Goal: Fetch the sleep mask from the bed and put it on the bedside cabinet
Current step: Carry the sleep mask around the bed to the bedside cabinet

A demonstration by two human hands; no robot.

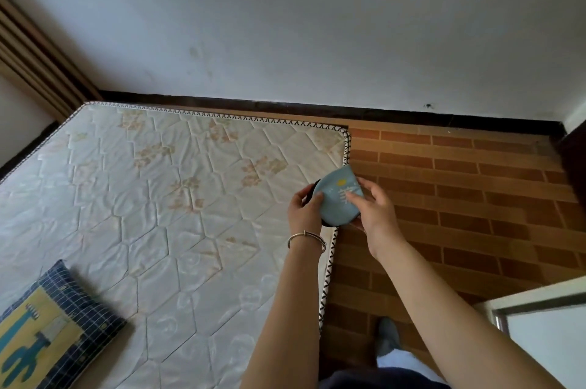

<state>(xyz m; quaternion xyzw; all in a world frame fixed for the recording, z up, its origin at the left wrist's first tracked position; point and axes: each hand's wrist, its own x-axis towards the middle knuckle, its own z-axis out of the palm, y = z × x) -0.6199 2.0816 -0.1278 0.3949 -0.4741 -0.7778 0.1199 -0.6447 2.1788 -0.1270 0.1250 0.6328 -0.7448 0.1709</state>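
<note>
Both hands, left hand [306, 209] and right hand [375, 212], grip sleep mask [337, 198]; print illegible

pillow [47, 331] cut by left edge, cabinet [545, 325] cropped at right

We see soft, even daylight and no hard shadows; the wall [317, 24] looks dim and grey. The mattress [142, 198] reads brightest, with mild sheen on its quilting. Wide-angle distortion bends its edges and the skirting. Detail is slightly soft throughout, softest towards the corners.
</note>
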